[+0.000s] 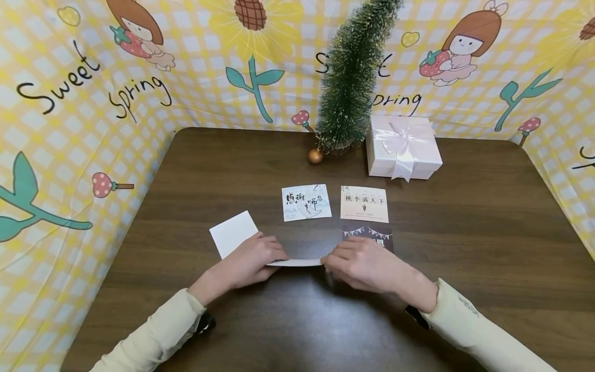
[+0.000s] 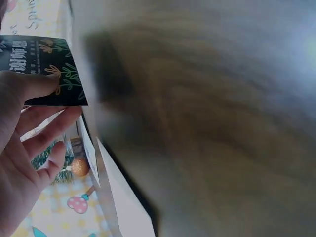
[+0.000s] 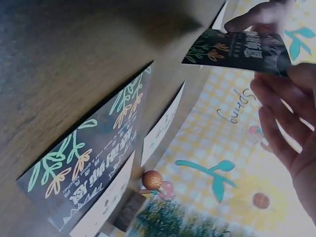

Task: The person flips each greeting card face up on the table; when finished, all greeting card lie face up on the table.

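One thin card (image 1: 301,263) is held above the desk (image 1: 223,175), between the left grip (image 1: 253,257) and the right grip (image 1: 367,264), each pinched on one end. The head view shows it almost edge-on; the wrist views show its dark printed face, with the left thumb lying across the print.

It should weigh next to nothing and be stiff enough to keep its shape, though it bows slightly between the two grips and would probably crease under a hard squeeze. The face may be a little slick and easily smudged, so the ends or edges look the best places to hold, with light pressure.

Just beside the left grip lies a white card (image 1: 233,232); the right grip partly covers a dark card (image 1: 385,235), which stands most in the way on that side. Beyond them lie a blue card (image 1: 307,203) and a cream card (image 1: 364,204), apart from each other. Farther back are the tree (image 1: 348,82), an orange ball (image 1: 315,156) at its foot and a ribboned box (image 1: 405,150), all well away from the held card.
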Available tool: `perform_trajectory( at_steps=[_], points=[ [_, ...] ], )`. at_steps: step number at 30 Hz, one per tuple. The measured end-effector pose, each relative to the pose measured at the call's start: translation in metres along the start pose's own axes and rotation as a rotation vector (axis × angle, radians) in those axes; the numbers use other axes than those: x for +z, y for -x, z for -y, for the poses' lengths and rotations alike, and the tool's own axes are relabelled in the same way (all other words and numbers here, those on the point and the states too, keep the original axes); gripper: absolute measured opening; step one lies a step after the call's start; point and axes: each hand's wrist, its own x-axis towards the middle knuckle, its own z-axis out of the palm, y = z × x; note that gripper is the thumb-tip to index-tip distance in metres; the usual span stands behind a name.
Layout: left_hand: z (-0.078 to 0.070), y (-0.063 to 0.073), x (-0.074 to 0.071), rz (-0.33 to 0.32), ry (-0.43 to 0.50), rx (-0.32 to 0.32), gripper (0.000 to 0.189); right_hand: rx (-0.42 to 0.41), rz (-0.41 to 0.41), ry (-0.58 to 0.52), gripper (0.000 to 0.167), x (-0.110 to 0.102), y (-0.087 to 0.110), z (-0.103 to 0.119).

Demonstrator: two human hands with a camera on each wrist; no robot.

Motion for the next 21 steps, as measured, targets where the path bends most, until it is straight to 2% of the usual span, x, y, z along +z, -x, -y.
perform_trajectory(
  at_steps=[2,5,8,13,15,18,21],
  points=[
    [0.003,-0.003,-0.001,-0.031,0.068,-0.031,0.011,0.085,-0.036,-0.053,0.013,0.001,-0.002,-0.006],
    [0.004,-0.007,-0.005,-0.039,0.185,-0.091,0.005,0.245,-0.045,-0.17,0.023,0.002,-0.005,-0.013],
    [0.004,-0.011,-0.01,-0.037,0.307,-0.143,0.006,0.379,-0.02,-0.285,0.032,0.003,-0.006,-0.019],
    [0.005,-0.016,-0.013,-0.038,0.517,-0.196,0.007,0.456,-0.002,-0.408,0.013,0.005,-0.007,-0.025],
    [0.006,-0.017,-0.013,-0.03,0.582,-0.224,0.006,0.47,-0.007,-0.443,0.013,0.005,-0.007,-0.027],
    [0.007,-0.018,-0.013,-0.018,0.657,-0.296,0.009,0.511,-0.019,-0.499,0.011,0.004,-0.008,-0.028],
    [0.007,-0.018,-0.01,-0.033,0.73,-0.4,0.026,0.592,-0.029,-0.549,0.009,0.004,-0.008,-0.028]
  ],
)
